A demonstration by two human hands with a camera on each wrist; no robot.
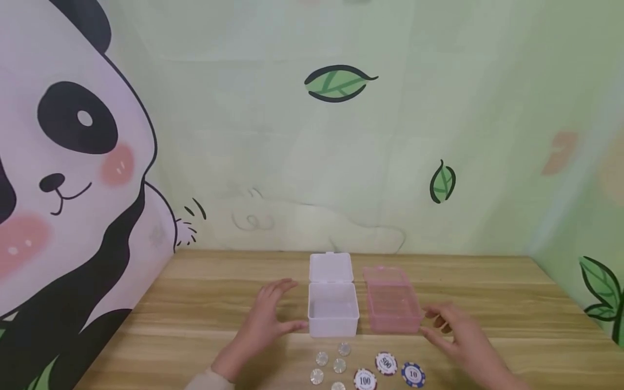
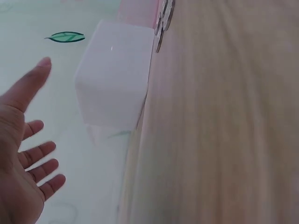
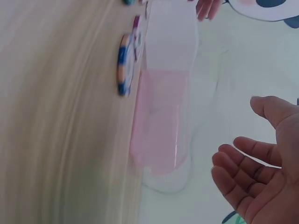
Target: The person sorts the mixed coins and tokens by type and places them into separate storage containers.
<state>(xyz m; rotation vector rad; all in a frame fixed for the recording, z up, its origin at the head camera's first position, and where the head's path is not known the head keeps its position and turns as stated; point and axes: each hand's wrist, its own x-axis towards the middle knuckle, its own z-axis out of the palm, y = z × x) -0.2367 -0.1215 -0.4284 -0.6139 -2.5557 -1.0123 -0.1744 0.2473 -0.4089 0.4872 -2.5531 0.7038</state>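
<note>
The hinged box [image 1: 333, 327] is plain white and the lidded box [image 1: 394, 324] translucent pink; the small discs [image 1: 317, 376] are silvery, while the "100" chip [image 1: 365, 381] and "500" chip [image 1: 386, 363] bear black numerals on white centres within dark reddish rims broken by white. The "10" chip [image 1: 413, 374] has the same black on white inside a blue rim, its edge banded blue and orange-tan in the right wrist view. Streaked brown wood grain marks the tabletop [image 1: 209, 276]; the pale green backdrop [image 1: 234, 108] carries black-outlined green leaves [image 1: 336, 84] and a black-and-white panda [image 1: 73, 162] with pink cheeks.
</note>
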